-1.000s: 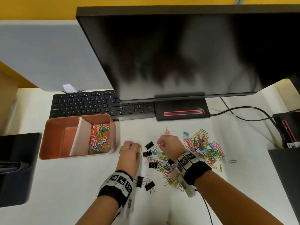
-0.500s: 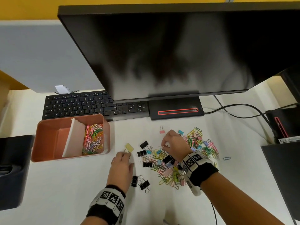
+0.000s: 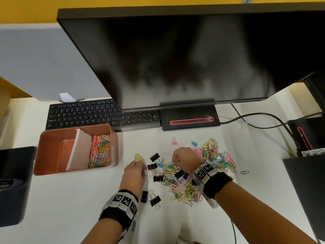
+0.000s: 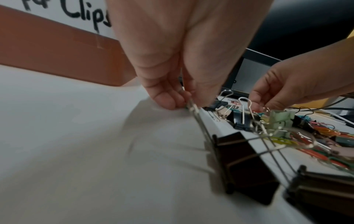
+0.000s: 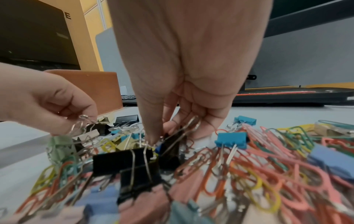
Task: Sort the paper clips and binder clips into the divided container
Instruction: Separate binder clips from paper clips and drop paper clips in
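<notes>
The white tabletop (image 3: 73, 205) carried everything in front of you. A wide dark monitor (image 3: 184, 55) hung over its far half, with a grey partition (image 3: 44, 62) and a yellow wall behind it. Take the divided container (image 3: 52, 170) as the landmark: the salmon-coloured box sat with the black keyboard (image 3: 98, 114) just behind it and a dark object at the tabletop's edge on its far side from the clips. A white divider (image 3: 80, 150) split it; coloured paper clips (image 3: 100, 152) lay in the compartment nearer your hands, and the other compartment showed only its floor.

Your left hand (image 3: 134, 175) was near the container's paper-clip side, fingers curled, pinching the wire handle of a yellow binder clip (image 3: 139, 157) that stood out beyond the fingertips, between container and pile. Beyond it from the container lay the mixed pile (image 3: 198, 171) of black and pastel binder clips and coloured paper clips. Your right hand (image 3: 184, 160) was over that pile, thumb and forefinger closed on a thin wire piece (image 3: 173, 162); which clip it belonged to I could not tell. Two black binder clips (image 3: 151, 199) sat beside your left wrist.

Bare tabletop ran between container and pile, and more lay in front of the container towards you. On the pile's far side, cables (image 3: 260, 120) and dark equipment (image 3: 306, 136) hemmed in the surface.
</notes>
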{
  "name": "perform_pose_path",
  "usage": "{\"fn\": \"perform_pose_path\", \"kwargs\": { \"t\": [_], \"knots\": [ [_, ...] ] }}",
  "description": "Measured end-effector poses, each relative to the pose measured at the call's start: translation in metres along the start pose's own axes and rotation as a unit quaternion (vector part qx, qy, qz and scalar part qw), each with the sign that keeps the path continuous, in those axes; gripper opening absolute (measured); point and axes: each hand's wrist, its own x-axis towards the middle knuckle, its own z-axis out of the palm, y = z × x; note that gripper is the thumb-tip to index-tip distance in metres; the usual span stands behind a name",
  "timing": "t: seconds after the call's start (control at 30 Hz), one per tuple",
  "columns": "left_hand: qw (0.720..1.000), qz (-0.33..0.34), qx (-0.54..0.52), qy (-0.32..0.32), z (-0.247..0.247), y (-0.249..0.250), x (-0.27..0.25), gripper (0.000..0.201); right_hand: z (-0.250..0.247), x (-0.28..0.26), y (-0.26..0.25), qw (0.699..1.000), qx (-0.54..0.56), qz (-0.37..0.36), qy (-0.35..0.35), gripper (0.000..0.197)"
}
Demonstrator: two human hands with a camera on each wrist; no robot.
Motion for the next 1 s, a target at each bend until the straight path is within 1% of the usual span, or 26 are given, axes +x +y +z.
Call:
{"fn": "perform_pose_path", "kwargs": {
  "t": [0.07, 0.13, 0.23, 0.3, 0.33, 0.4, 0.5, 0.57, 0.63, 0.77, 0.87, 0.9, 1.0],
  "knots": [
    [1.000, 0.016, -0.013, -0.021, -0.003, -0.001, 0.000, 0.008, -0.001, -0.001, 0.002, 1.000, 0.000, -0.012, 0.008, 0.017],
    [0.999, 0.024, -0.031, -0.026, -0.009, -0.001, -0.001, 0.008, -0.001, -0.004, 0.008, 0.999, 0.011, -0.011, 0.030, 0.013],
    [0.995, -0.002, -0.084, -0.044, -0.013, 0.001, -0.008, 0.010, -0.003, -0.007, 0.015, 0.996, 0.058, 0.010, 0.068, 0.010],
    [0.993, -0.026, -0.105, -0.048, -0.011, 0.004, -0.011, 0.010, -0.005, -0.008, 0.010, 0.993, 0.081, 0.006, 0.080, 0.015],
    [0.993, -0.037, -0.105, -0.047, -0.010, 0.006, -0.012, 0.013, -0.004, -0.008, 0.004, 0.994, 0.081, -0.005, 0.076, 0.017],
    [0.993, -0.056, -0.098, -0.040, -0.005, 0.012, -0.011, 0.018, 0.003, -0.006, -0.011, 0.997, 0.040, -0.031, 0.054, 0.019],
    [0.994, -0.074, -0.083, -0.018, 0.000, 0.019, -0.003, 0.015, 0.024, -0.008, -0.027, 0.993, -0.091, -0.067, 0.045, 0.020],
    [0.996, -0.060, -0.059, -0.013, 0.003, 0.020, 0.003, 0.012, 0.031, -0.011, -0.022, 0.988, -0.130, -0.065, 0.060, 0.020],
    [0.999, -0.036, -0.033, -0.008, 0.004, 0.019, 0.008, 0.011, 0.027, -0.015, -0.010, 0.989, -0.115, -0.057, 0.073, 0.017],
    [0.999, -0.011, -0.032, -0.010, 0.000, 0.015, 0.008, 0.014, 0.009, -0.019, 0.012, 0.988, -0.113, -0.045, 0.094, 0.017],
    [0.999, -0.001, -0.049, -0.014, -0.006, 0.011, 0.006, 0.013, 0.001, -0.020, 0.019, 0.988, -0.060, -0.042, 0.134, 0.015],
    [0.998, -0.001, -0.054, -0.017, -0.007, 0.008, 0.004, 0.013, -0.001, -0.021, 0.017, 0.989, -0.053, -0.049, 0.132, 0.014],
    [0.998, 0.008, -0.055, -0.017, -0.007, 0.001, -0.001, 0.007, 0.002, -0.025, 0.008, 0.990, -0.089, -0.075, 0.078, 0.013]
  ]
}}
